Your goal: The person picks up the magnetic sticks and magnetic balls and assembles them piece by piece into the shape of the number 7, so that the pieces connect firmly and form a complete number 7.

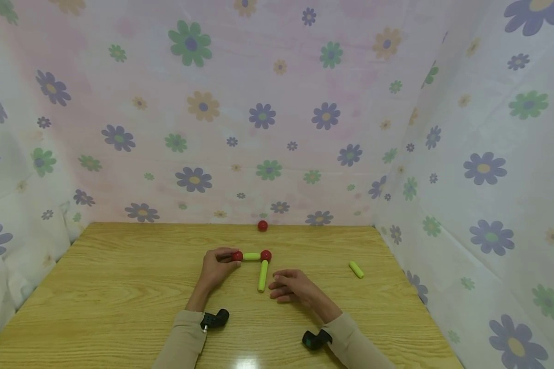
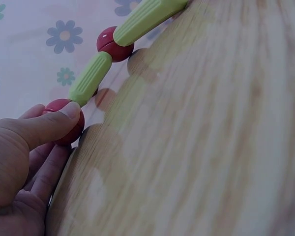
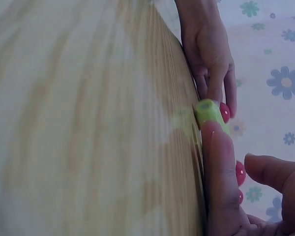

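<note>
Thumb and fingers of my left hand (image 1: 214, 270) pinch a red ball (image 1: 237, 256); the left wrist view shows the thumb on its upper side. From that ball a short lime-green rod (image 1: 251, 256) runs right to a second red ball (image 1: 265, 255). A longer green rod (image 1: 262, 278) extends from this corner ball toward me, so the joined pieces form an L on the table. My right hand (image 1: 297, 288) hovers just right of the longer rod, fingers loosely extended, holding nothing. In the right wrist view, its fingers partly cover the rod's end (image 3: 206, 109).
A loose red ball (image 1: 262, 225) lies at the table's back edge. Another green rod (image 1: 356, 269) lies apart on the right side of the wooden table (image 1: 120, 297). Flower-patterned curtains (image 1: 277, 133) enclose the back and both sides.
</note>
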`<state>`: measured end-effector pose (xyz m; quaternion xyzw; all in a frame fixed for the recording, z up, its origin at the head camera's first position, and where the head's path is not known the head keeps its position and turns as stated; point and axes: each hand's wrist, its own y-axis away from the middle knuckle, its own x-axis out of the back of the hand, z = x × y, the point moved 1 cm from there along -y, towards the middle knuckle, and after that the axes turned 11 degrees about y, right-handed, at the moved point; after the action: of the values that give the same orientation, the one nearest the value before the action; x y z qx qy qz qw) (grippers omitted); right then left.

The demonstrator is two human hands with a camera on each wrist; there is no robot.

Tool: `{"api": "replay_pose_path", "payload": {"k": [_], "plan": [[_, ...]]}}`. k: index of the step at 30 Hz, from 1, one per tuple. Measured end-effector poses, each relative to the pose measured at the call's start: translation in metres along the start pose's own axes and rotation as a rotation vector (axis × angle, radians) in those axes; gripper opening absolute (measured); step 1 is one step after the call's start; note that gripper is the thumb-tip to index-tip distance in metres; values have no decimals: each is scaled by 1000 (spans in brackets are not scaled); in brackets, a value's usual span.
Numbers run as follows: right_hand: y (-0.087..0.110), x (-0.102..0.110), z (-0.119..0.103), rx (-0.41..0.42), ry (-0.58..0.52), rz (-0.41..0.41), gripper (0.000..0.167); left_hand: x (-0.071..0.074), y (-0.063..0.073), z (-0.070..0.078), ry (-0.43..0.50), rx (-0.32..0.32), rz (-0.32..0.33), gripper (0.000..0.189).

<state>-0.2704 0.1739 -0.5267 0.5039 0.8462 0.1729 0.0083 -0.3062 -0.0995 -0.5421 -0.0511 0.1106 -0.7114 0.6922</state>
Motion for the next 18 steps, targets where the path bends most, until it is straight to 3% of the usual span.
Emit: {"api": "replay_pose_path", "payload": {"k": [7, 14, 18], "plan": [[8, 24, 2, -5, 64, 10, 44, -1, 1, 1, 3, 3, 8, 35], [17, 63, 6, 4, 109, 114, 45, -7, 14, 37, -10, -1, -13, 35], [24, 88, 7, 27, 121, 200, 47, -6, 10, 28, -9, 4, -13, 37]]}}
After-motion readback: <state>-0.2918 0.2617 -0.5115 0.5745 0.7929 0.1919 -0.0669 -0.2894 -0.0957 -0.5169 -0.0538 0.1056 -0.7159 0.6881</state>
